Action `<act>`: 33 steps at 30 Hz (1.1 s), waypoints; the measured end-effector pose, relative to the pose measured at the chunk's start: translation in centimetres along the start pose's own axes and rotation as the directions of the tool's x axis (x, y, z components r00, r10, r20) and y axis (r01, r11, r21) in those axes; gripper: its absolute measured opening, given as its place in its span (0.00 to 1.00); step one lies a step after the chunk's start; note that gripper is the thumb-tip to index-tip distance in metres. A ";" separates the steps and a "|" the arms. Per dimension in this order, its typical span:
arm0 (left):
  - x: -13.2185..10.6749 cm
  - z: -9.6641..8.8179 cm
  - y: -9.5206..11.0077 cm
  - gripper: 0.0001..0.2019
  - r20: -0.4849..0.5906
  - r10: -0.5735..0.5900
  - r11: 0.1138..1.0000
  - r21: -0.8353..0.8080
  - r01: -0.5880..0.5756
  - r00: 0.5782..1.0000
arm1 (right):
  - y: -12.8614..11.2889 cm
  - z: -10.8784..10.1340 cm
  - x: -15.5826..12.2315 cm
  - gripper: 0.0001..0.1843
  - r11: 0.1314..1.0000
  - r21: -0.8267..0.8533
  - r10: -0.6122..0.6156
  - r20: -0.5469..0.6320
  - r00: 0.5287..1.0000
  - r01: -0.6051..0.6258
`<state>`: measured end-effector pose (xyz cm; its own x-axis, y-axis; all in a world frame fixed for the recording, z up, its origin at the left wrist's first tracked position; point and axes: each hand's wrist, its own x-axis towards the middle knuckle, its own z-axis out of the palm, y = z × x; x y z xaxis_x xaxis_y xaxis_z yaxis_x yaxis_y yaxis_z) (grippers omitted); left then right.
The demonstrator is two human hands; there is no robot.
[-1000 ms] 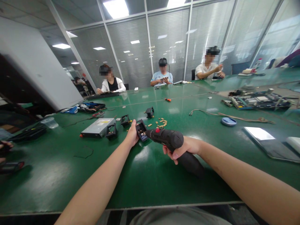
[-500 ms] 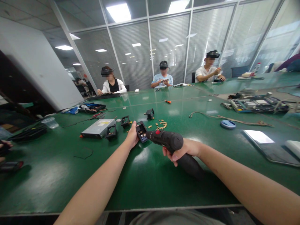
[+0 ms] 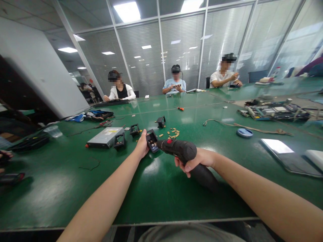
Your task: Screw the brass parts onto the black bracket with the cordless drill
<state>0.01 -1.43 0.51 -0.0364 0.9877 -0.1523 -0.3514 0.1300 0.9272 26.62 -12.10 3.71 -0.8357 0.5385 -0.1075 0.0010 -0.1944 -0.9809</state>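
Note:
My left hand point(image 3: 142, 144) is closed on the left side of a small black plastic housing point(image 3: 152, 142), tilted so its open face shows brass-coloured parts inside. In my right hand point(image 3: 189, 163) is a black cordless drill point(image 3: 180, 148) with a red mark on top, its nose aimed left at the housing. The drill's front end overlaps the housing's right side; whether the bit touches a screw I cannot tell. Beyond the housing lie several small brass pieces point(image 3: 174, 133). Similar black plastic frames point(image 3: 160, 122) stand near them, with two more point(image 3: 119, 141) to the left of my left hand.
A silver disc drive point(image 3: 106, 137) lies left of the frames. To the right are a cable point(image 3: 248, 127), a blue round lid point(image 3: 244, 132), a tablet-like slab point(image 3: 290, 157) and a circuit board point(image 3: 277, 111). An orange screwdriver point(image 3: 180, 108) lies farther back. Three people sit across the table.
Both hands, the housing and the drill keep nearly the same position. The whole view has shifted very slightly.

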 end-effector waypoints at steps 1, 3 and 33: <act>0.0 0.0 0.0 0.23 -0.001 -0.002 1.000 -0.002 0.002 1.000 | 0.0 0.0 0.0 0.22 1.000 0.001 -0.003 -0.001 1.000 0.003; 0.0 0.0 0.0 0.24 -0.002 -0.003 1.000 -0.003 0.003 1.000 | 0.0 0.0 0.0 0.21 1.000 0.000 -0.004 -0.001 1.000 0.004; 0.0 0.0 0.0 0.24 0.026 0.003 1.000 -0.008 -0.003 1.000 | -0.1 0.2 0.1 0.23 1.000 -0.004 -0.012 -0.005 1.000 0.012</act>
<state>0.05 -1.45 0.48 -0.0135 0.9899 -0.1409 -0.3584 0.1268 0.9249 26.43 -12.22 3.82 -0.8330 0.5448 -0.0967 -0.0067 -0.1846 -0.9828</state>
